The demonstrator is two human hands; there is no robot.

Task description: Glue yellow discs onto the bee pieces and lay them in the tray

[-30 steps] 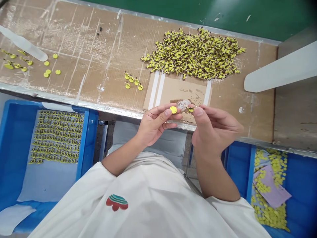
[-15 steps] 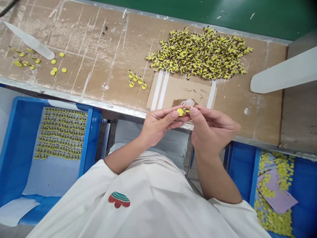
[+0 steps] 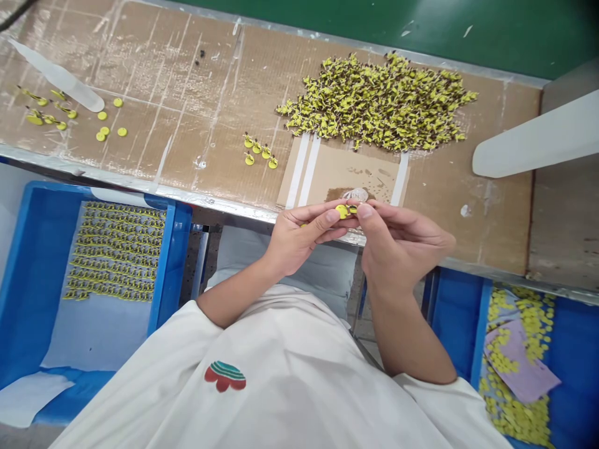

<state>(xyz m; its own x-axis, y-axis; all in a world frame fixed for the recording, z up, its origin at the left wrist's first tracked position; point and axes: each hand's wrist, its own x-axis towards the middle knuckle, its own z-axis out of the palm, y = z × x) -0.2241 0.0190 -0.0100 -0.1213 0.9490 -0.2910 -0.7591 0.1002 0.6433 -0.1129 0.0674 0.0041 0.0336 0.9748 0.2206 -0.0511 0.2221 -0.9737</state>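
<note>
Since a second ago, both hands have been drawn together above the near edge of the cardboard-covered bench [image 3: 187, 146], where a pile of yellow-and-dark figurines [image 3: 374, 103] is heaped farther back. The right hand [image 3: 397, 249] is held on a steep forearm, the left hand [image 3: 297, 243] on a slanted one. By the left grip, thumb over fingers, a yellow disc [image 3: 342, 212] is pinched; by the right grip, likewise closed, a small yellow-and-dark piece [image 3: 352, 210] is held just beside it; whether they touch cannot be told.
</note>
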